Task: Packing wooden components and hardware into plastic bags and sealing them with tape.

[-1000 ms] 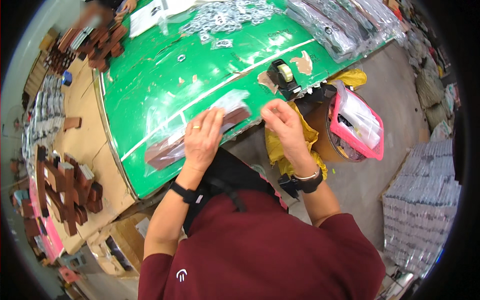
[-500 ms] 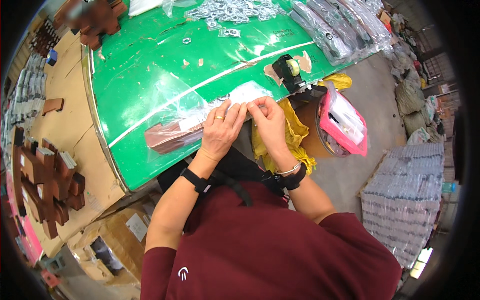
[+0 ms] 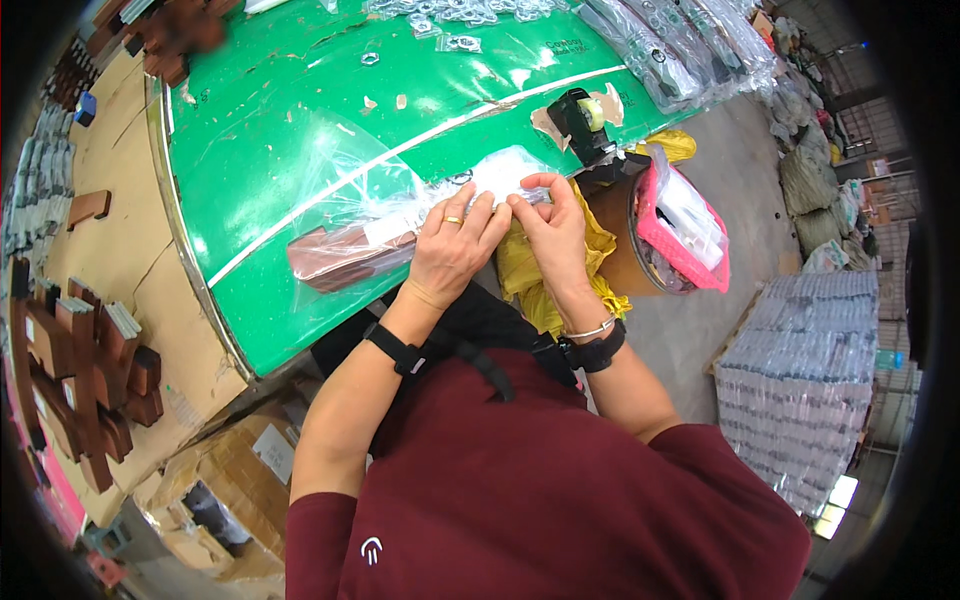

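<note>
A clear plastic bag [image 3: 355, 185] lies along the near edge of the green table, with a brown wooden piece [image 3: 325, 262] inside its left part. A white slip [image 3: 385, 230] shows through the film beside the wood. At the bag's right end is whitish bunched film [image 3: 512, 170]. My left hand [image 3: 455, 250] grips the bag there, its fingers pressed down on the film and a ring on one finger. Close beside it, my right hand [image 3: 552, 225] pinches the bag's edge between thumb and bent forefinger. What lies under the fingers is hidden.
A black tape dispenser [image 3: 580, 125] stands by the table's right edge. Beyond are small bagged metal parts [image 3: 460, 43] and long plastic-wrapped packs [image 3: 645, 60]. A pink basket [image 3: 650, 235] sits on a drum to the right. Brown wooden pieces [image 3: 85, 360] are stacked at left.
Both hands have shifted slightly right along the bag's end. The right forefinger has lifted and bent more, while the left fingers have spread a little. The view has moved slightly.
</note>
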`<state>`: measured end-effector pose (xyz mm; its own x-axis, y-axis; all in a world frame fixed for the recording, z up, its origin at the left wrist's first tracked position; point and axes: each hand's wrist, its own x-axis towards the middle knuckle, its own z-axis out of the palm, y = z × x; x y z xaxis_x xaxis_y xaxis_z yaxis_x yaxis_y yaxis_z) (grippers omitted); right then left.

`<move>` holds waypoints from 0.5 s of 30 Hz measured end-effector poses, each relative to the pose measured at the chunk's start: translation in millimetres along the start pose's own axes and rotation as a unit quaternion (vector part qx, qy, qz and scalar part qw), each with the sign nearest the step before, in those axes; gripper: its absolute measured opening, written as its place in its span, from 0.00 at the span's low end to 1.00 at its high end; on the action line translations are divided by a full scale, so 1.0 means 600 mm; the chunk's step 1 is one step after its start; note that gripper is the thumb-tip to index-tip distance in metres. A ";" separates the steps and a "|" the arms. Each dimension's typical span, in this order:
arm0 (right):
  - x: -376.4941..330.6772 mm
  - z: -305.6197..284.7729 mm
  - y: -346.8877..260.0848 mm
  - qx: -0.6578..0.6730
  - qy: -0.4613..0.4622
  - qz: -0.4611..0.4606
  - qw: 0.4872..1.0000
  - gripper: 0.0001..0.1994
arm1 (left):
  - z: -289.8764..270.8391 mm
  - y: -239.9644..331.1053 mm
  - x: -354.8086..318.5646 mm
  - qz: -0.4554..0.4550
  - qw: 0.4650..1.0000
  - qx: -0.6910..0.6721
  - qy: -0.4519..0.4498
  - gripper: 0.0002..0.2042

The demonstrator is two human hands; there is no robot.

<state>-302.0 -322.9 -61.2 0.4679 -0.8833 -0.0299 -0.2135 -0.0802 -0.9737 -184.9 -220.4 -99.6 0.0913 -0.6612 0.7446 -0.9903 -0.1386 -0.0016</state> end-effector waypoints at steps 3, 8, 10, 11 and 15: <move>-0.005 0.007 -0.012 0.048 0.002 -0.004 0.999 0.10 | -0.007 -0.001 0.003 0.000 1.000 0.003 -0.017 0.17; 0.002 0.006 -0.014 0.022 0.007 -0.026 0.999 0.09 | -0.019 -0.004 0.023 -0.006 1.000 -0.022 -0.017 0.23; 0.006 0.006 -0.014 0.014 0.006 -0.031 0.999 0.09 | -0.018 -0.007 0.029 -0.011 0.999 -0.024 -0.020 0.24; 0.010 0.006 -0.016 0.011 -0.002 -0.032 0.999 0.10 | -0.018 -0.008 0.032 -0.018 0.999 -0.027 -0.021 0.25; 0.004 0.000 -0.035 0.095 -0.054 -0.016 0.994 0.17 | -0.023 -0.015 0.047 -0.035 0.998 -0.042 -0.030 0.31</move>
<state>-296.7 -323.3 -40.7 0.5631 -0.8263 -0.0126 -0.0365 -0.0096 -0.9993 -175.0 -227.6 -69.1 0.1644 -0.6952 0.6998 -0.9863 -0.1258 0.1068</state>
